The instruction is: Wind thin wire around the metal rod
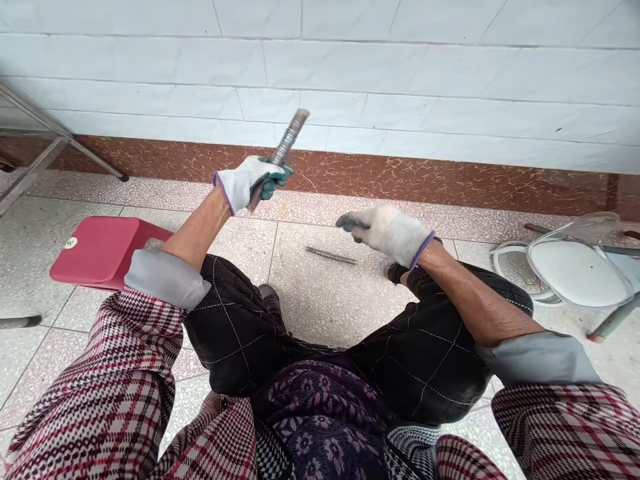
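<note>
My left hand (pixel 261 180), in a white and green glove with a purple cuff, is closed around a stick wound with silvery wire (pixel 289 140). The stick tilts up to the right, its brownish ends free of the wire. My right hand (pixel 383 230), gloved the same way, hovers above the floor with its fingers stretched to the left and slightly blurred. Nothing shows in it. Below and between the hands, a thin grey rod-like piece (pixel 331 255) lies on the floor; its exact kind cannot be made out.
A red plastic stool (pixel 97 253) stands to my left, near a metal frame leg (pixel 95 158). On the right is a white chair-like seat (pixel 570 273). Ahead, a white tiled wall (pixel 320 67) rises above a brown skirting (pixel 350 173). My knees flank the speckled floor (pixel 320 300).
</note>
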Tool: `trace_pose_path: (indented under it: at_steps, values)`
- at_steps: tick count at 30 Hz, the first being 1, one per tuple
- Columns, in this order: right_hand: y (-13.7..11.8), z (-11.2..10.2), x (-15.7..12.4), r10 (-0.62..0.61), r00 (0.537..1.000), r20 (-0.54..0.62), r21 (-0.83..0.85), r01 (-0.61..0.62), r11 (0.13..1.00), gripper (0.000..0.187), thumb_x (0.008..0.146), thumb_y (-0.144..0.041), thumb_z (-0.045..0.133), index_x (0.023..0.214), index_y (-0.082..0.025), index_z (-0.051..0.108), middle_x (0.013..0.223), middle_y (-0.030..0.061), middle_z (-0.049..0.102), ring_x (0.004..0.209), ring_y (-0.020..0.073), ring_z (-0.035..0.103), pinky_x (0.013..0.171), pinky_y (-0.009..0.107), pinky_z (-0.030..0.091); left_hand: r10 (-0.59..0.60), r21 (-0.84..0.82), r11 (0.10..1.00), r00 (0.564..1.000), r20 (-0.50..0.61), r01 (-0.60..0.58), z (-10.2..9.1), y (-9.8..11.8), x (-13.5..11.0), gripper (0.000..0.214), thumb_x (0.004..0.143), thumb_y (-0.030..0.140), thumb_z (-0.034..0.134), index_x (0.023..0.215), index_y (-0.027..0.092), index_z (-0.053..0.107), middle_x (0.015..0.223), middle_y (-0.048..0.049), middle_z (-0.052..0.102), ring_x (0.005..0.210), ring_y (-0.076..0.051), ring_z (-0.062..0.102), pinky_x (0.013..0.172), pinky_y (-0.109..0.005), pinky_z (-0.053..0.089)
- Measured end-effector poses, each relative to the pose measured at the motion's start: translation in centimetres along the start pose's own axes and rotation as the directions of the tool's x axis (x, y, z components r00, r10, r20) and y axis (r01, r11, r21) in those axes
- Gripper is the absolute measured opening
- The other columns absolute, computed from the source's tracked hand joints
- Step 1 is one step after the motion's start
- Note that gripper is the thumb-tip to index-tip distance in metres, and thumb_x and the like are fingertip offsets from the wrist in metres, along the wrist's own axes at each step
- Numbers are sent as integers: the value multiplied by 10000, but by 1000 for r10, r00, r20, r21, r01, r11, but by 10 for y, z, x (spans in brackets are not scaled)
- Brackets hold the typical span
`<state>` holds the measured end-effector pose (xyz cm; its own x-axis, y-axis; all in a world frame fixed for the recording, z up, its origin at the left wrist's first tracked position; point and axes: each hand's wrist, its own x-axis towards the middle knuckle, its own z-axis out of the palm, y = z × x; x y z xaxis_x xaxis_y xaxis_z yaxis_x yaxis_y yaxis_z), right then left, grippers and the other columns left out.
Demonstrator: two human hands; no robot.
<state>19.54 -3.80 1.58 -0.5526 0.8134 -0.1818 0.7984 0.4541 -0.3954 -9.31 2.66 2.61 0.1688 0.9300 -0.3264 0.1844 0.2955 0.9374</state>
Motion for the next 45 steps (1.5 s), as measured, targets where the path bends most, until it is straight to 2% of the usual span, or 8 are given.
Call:
trace_pose_path:
  at_steps: [5,12,15,19,27,33,38,45]
  values:
    - [26,1,6,178,983,-37,337,-155,929,270,950,-256,554,1095,-167,764,814,62,757,535,142,561,507,304,431,73,-90,993,997,12,-72,-2,2,-7,165,1002,133,536,1129,139,640,662,22,603,444,-65,463,424,-227,344]
    - [31,8,9,-61,996,-58,-168,50,984,143,863,-274,702,872,-204,826,1124,104,750,989,283,685,814,392,530,65,-160,985,998,-2,-64,-2,-6,2,218,1020,185,520,1206,160,632,480,95,400,338,-66,196,334,-205,140]
    - [31,11,8,-55,998,-8,196,56,979,162,889,-278,672,911,-196,811,972,74,769,904,237,706,789,359,564,46,-240,970,996,71,-28,-12,-2,8,204,1034,178,485,1170,143,633,531,87,362,403,-60,213,380,-193,163]
    - [25,14,4,20,999,37,701,-40,712,217,877,-241,622,1023,-168,765,687,24,691,601,170,650,598,328,595,13,-328,944,995,101,21,-24,0,7,216,1068,179,433,1047,169,648,607,57,333,501,-68,248,468,-207,252]
    - [10,15,-3,-13,997,-82,849,76,522,276,797,-473,763,882,-212,736,943,85,765,933,257,741,860,427,617,26,127,992,994,-105,-13,-16,-28,12,477,937,195,649,1402,203,544,795,17,609,658,-100,454,609,-293,400]
    - [8,24,-3,19,998,-53,901,39,431,354,858,-536,681,1027,-227,713,634,-9,641,579,186,638,594,352,585,68,193,981,981,-183,-32,-19,-26,13,455,932,329,679,1367,236,581,691,55,493,600,-93,298,559,-318,243]
    - [7,24,-1,-1,995,-97,841,83,535,202,774,-366,775,868,-188,761,902,63,774,859,214,725,873,387,595,24,323,945,973,-231,53,-18,-28,16,397,942,386,643,1259,149,611,683,35,471,636,-105,315,586,-329,291]
    - [9,29,1,8,981,-194,937,183,297,259,904,-442,673,983,-195,682,778,33,707,762,203,717,809,407,598,-2,479,871,977,-212,106,-23,-35,28,886,909,795,441,1511,145,420,647,24,470,735,-148,333,670,-356,354]
